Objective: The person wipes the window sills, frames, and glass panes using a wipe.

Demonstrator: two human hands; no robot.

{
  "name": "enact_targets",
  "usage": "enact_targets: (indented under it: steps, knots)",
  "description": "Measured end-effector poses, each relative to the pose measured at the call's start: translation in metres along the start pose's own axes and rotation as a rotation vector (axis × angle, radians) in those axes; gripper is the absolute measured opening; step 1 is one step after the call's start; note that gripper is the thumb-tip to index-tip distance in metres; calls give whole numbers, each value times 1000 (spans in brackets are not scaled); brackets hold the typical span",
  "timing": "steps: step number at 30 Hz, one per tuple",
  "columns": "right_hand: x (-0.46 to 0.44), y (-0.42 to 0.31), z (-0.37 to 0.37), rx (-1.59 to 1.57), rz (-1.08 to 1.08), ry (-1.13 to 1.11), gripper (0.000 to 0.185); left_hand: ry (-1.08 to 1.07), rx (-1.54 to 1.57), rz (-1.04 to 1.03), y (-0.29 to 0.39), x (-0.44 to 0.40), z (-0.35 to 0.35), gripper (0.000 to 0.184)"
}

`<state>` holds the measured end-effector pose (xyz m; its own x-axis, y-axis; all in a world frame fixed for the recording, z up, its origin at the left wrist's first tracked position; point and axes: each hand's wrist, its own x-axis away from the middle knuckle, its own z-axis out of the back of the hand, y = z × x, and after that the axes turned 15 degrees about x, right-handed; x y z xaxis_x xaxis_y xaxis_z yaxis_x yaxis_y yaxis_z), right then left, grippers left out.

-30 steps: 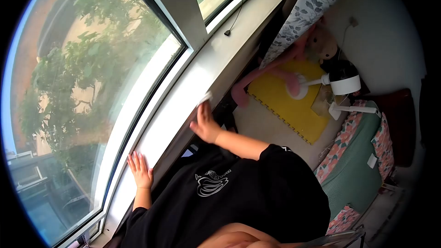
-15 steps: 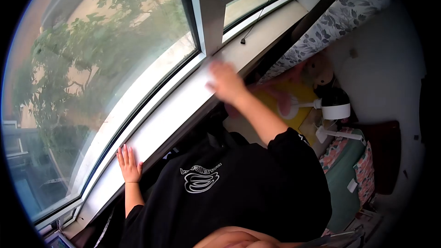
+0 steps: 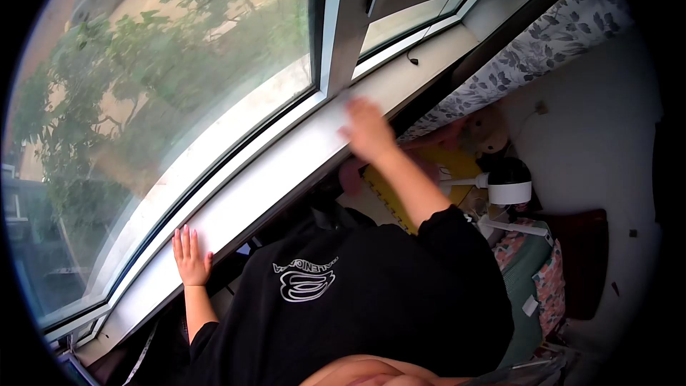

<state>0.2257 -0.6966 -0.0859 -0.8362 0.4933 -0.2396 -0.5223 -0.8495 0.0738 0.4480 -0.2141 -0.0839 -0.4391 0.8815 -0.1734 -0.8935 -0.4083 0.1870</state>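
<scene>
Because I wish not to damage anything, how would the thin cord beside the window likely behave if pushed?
The cord looks thin and bends near its end, so it is probably floppy. Its dark end piece looks small, so likely light. Seemingly hung from above, it may swing.

The person wears a loose, black, short-sleeved shirt [image 3: 386,300] bearing white lettering [image 3: 307,266] and logo [image 3: 307,287].
</scene>
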Motion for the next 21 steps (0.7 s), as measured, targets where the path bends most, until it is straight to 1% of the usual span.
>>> enact_targets:
  steps: [1,3,5,6,7,8,9,10,11,12,13,15,16,18,20,21]
  knots:
    - [4,-33,9,-145,127,-14,56,2,-11,0,-1,0,0,63]
    - [11,-87,28,-275,437,-147,62,5,-9,5,-2,-1,-1,62]
    - [32,-112,26,-333,563,77,62,-4,4,6,-2,1,0,62]
    - [33,-107,24,-279,565,27,64,2,-3,-3,-2,1,0,61]
    - [28,-92,27,-217,534,27,61,-9,-3,-4,-2,2,0,61]
    - [19,-69,39,-340,429,-81,56,-6,-11,4,-2,2,-1,60]
    - [19,-45,34,-289,315,39,53,2,-19,11,-1,1,-2,60]
    - [18,-19,39,-279,164,0,53,2,-20,6,-1,-1,-3,60]
    - [20,5,35,-105,42,-37,53,7,-32,10,0,0,-3,59]
    - [31,30,2,88,-68,41,55,11,-44,14,1,0,-3,59]
    - [36,41,4,102,-165,36,57,5,-44,10,1,-1,-1,59]
    - [39,27,-7,91,-206,68,59,-12,-32,16,4,-3,1,57]
    - [43,7,-12,64,-156,42,60,-19,-31,15,5,-3,1,57]
    - [58,-36,-20,-118,58,73,64,-31,-51,-10,2,-2,1,56]
    - [73,-79,-21,-213,194,92,71,-54,-66,-6,0,-1,1,56]
    - [81,-91,-28,-146,252,120,74,-72,-80,-1,0,-1,0,56]
